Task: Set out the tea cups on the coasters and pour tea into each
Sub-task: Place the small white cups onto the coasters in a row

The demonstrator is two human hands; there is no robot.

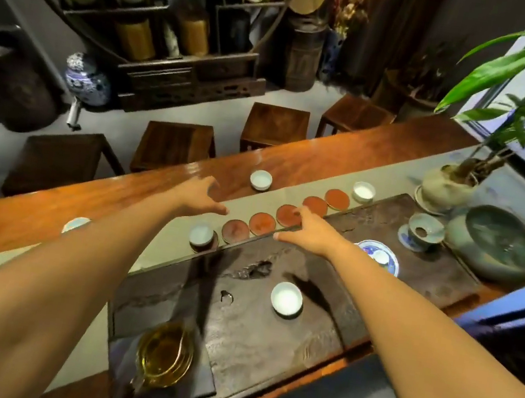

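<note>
Where the grey runner (254,199) crosses the wooden table (344,163), five round reddish coasters (262,223) lie in a diagonal row. One pale cup (201,235) already sits at the row's near-left end; others stand loose, one on the dark tea tray (266,346). The glass pitcher (164,356) holds amber tea. The left hand (201,197) hovers with fingers spread; the right hand (309,231) reaches flat-fingered, covering part of a coaster. Whatever lies under that seated cup is hidden.

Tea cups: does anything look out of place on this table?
Yes. Only one cup sits on a coaster; four coasters lie bare, while other cups are scattered, one on the dark tray, one on bare wood.
</note>
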